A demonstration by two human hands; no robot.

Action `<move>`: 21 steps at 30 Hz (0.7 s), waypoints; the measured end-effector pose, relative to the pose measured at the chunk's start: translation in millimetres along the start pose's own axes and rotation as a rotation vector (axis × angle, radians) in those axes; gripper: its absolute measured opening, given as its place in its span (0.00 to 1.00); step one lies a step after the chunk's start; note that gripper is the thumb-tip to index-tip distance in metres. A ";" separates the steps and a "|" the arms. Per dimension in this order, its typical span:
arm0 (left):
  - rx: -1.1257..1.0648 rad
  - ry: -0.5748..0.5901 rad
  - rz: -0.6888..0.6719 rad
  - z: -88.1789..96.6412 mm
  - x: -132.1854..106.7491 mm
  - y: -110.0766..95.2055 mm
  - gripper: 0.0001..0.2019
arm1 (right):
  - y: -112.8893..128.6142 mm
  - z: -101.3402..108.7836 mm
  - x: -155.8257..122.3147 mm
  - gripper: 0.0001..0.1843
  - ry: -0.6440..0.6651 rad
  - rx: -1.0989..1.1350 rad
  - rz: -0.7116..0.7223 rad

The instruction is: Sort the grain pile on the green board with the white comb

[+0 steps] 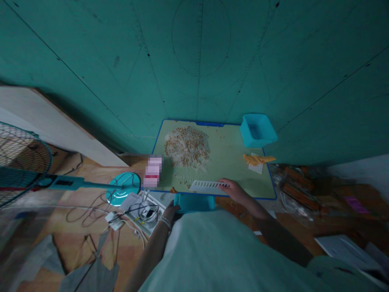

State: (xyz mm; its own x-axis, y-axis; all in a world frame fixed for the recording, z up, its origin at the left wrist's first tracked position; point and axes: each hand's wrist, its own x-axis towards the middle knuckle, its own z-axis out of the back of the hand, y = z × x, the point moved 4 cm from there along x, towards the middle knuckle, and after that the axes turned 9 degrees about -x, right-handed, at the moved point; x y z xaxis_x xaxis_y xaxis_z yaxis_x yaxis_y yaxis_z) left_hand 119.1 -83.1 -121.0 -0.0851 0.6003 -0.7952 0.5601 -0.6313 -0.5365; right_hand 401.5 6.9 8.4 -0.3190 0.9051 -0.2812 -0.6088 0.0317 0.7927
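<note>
My right hand point(233, 190) is closed round the end of a white slotted plastic panel point(204, 186), which rests low over the near edge of the table point(231, 162). My left hand point(171, 211) grips the left end of a blue plastic bin point(194, 202), just below that edge and against my body. Beyond the panel lies a spread-out pile of brown beans or kernels mixed with white grains point(187, 146). Some loose grains trail from it toward the panel.
At the table's back right corner stands another blue bin point(258, 134). An orange cloth point(258, 159) lies on a white piece near the right edge. Left of the table are a pink packet point(153, 172), a round blue stand point(124, 188) and tangled cables point(147, 213). A green wall rises behind.
</note>
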 end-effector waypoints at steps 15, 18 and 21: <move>-0.040 0.040 0.031 -13.5 -20.4 -6.6 0.33 | -1.0 1.4 -3.7 0.15 -0.002 0.012 -0.009; -0.038 0.048 0.032 -12.7 -19.1 -5.4 0.33 | -0.6 0.9 -4.5 0.15 0.002 -0.003 -0.003; -0.037 0.068 0.028 -10.7 -14.9 -3.0 0.32 | 0.1 0.2 -4.9 0.15 0.005 -0.003 -0.008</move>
State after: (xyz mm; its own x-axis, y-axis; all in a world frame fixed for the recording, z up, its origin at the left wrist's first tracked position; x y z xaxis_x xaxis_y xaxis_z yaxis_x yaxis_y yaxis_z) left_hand 127.5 -84.8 -104.5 -0.0142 0.6155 -0.7880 0.5918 -0.6301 -0.5028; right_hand 403.1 2.5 9.9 -0.3182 0.9026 -0.2899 -0.6134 0.0371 0.7889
